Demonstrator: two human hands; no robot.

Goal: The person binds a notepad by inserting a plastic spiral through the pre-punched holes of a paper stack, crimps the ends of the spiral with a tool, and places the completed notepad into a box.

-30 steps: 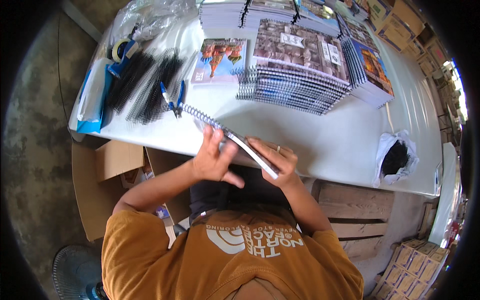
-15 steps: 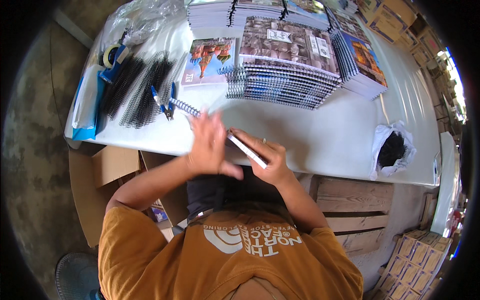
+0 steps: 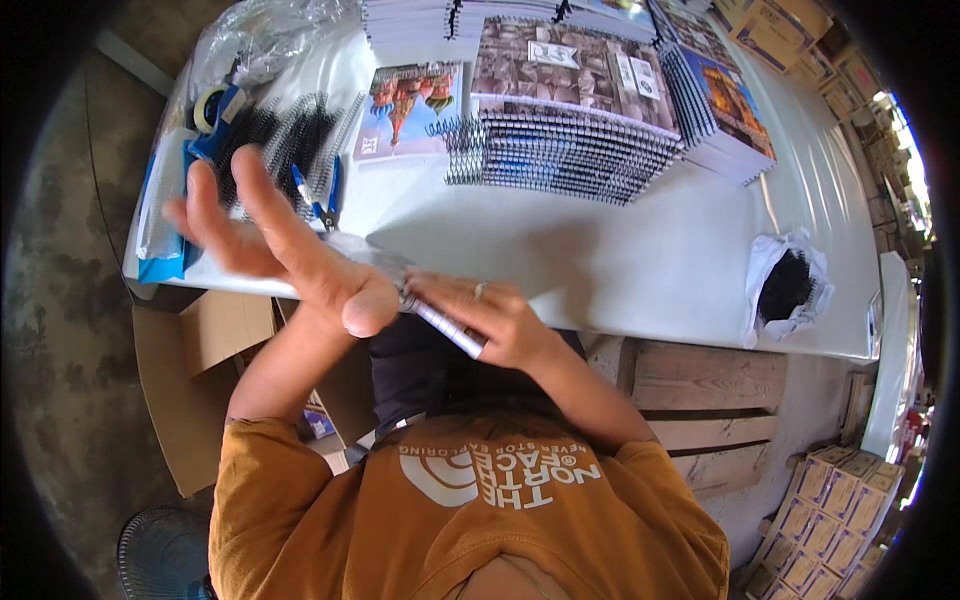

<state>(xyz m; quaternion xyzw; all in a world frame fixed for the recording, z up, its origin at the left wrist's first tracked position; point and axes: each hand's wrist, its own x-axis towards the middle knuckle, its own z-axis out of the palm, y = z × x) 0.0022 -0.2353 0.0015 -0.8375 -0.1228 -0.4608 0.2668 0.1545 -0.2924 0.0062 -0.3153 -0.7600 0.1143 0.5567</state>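
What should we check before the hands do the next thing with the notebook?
1. Right hand has a grip on the notebook: ok.
2. Left hand on the notebook: not ok, raised and open, blurred.
3. Spiral fully through the notebook: cannot tell, hidden by the hands.
4. Blue pliers within reach: ok, on the white table.
5. Black coils at hand: ok.

Stacked spiral notebooks (image 3: 580, 120), black binding coils (image 3: 290, 140), pliers (image 3: 318, 195).

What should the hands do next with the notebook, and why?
Probably bring the open left hand back down onto the notebook. Only the right hand grips it at the table edge, so it looks unsteady.
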